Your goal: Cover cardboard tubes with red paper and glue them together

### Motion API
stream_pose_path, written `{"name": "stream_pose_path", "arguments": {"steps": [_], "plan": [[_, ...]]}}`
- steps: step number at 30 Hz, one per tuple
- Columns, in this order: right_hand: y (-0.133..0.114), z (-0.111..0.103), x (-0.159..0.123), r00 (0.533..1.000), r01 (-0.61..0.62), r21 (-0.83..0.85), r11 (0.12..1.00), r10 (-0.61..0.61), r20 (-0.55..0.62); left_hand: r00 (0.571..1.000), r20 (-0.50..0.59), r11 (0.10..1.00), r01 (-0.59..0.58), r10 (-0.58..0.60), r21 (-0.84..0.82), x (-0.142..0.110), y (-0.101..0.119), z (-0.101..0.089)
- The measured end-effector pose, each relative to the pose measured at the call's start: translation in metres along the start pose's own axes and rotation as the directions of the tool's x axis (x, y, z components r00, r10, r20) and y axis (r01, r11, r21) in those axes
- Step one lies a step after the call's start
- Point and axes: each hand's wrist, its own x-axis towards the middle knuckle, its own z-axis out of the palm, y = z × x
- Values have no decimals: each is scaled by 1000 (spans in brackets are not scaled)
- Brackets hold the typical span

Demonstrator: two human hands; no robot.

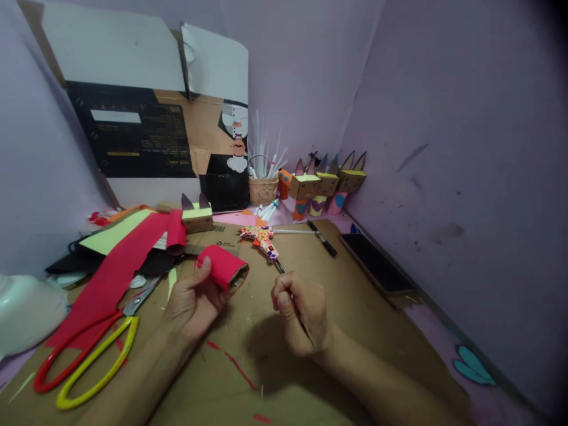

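Note:
My left hand (195, 302) is closed around a short cardboard tube covered in red paper (222, 267), its open end tilted toward the right. My right hand (302, 313) makes a fist over the cardboard sheet; what it holds, if anything, is hidden. Just beyond the fist lies a flower-patterned glue gun (261, 238), a clear glue stick (295, 232) sticking out of its back. Its black cord (279, 267) runs from the handle to the fist and disappears behind it. Scissors with red and yellow handles (95, 355) rest left of my left hand.
Red paper (110, 278) and other sheets pile up at left, beside a white bottle (26, 313). A cardboard animal head (197, 220) and several finished figures (306, 186) stand at the back. A black marker (322, 238) and a phone (376, 263) lie at right.

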Motion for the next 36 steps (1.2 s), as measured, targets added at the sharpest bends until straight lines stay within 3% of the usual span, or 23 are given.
{"name": "stream_pose_path", "arguments": {"steps": [6,10,13,15,17,19,20,22,25,27,28,30,31,32,34,36], "plan": [[2,3,1,999,-30,-50,998,30,11,1000,-2,1000,0,0,5,2,1,-2],[6,6,5,970,-243,-20,970,242,-30,998,37,997,-51,49,66,4,4,-6],[9,7,10,922,-385,134,913,387,5,980,149,943,-168,129,287,0,2,-10],[12,9,10,923,-384,138,913,375,87,957,231,811,-276,178,516,-4,-5,-13],[15,11,8,940,-309,66,949,294,173,935,261,602,-354,240,716,-7,-14,-15],[18,14,4,954,-219,11,976,212,210,912,275,426,-389,304,817,-9,-23,-15],[20,15,2,959,-194,1,981,190,209,904,288,382,-400,318,833,-9,-27,-14],[24,17,-1,960,-201,13,980,194,200,899,340,383,-428,276,819,-10,-29,-13],[26,20,0,936,-291,72,954,268,229,878,450,457,-471,162,754,-10,-20,-13],[27,22,2,903,-387,95,917,356,242,859,455,414,-513,235,752,-9,-6,-14],[27,22,4,882,-437,97,894,405,240,845,424,333,-522,325,785,-7,1,-15],[29,22,7,844,-516,93,852,486,228,802,339,63,-421,492,905,0,16,-18],[30,22,9,833,-537,95,838,508,220,798,316,-86,-319,513,944,5,21,-20],[31,21,11,827,-547,98,831,519,215,821,289,-205,-214,492,955,10,25,-22],[33,20,14,828,-550,105,829,524,198,872,253,-311,-124,419,942,20,29,-25],[34,19,16,831,-546,96,832,524,185,899,238,-327,-115,367,938,26,29,-28]]}}
